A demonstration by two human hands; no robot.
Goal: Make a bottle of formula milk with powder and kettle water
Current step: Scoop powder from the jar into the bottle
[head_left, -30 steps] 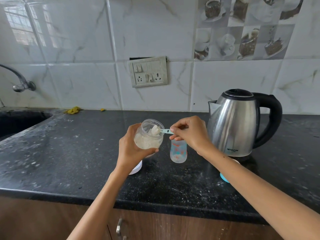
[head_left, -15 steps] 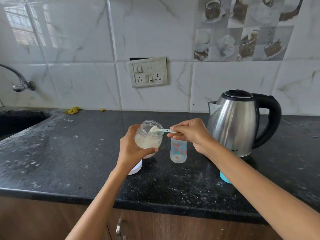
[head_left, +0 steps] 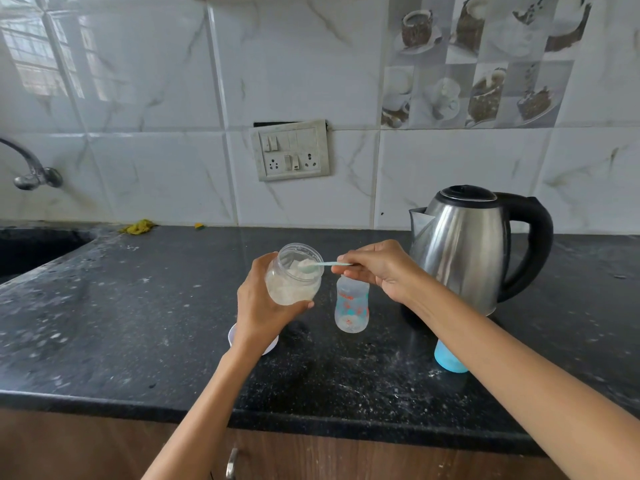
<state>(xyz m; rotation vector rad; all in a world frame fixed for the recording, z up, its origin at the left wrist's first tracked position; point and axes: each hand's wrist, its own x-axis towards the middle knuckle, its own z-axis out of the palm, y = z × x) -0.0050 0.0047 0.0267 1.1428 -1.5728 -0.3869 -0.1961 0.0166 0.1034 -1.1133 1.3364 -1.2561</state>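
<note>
Since the earlier frames, the scoop (head_left: 313, 266) has been dipped lower into the jar mouth, its bowl now lying on the powder, and the jar (head_left: 293, 274) has been tilted further toward the right hand. The jar is gripped round its body by the left hand (head_left: 260, 308), fingers curled, and is held off the counter (head_left: 104, 323). The scoop's pale handle is pinched by the right hand (head_left: 379, 268). At 6 o'clock below that hand the open baby bottle (head_left: 351, 308) is stood upright, a little powder seen at its bottom. At 3 o'clock the steel kettle (head_left: 464, 251) is placed. A white lid (head_left: 270, 346) is partly hidden under the left wrist; a blue cap (head_left: 448, 358) is seen at 5 o'clock.
</note>
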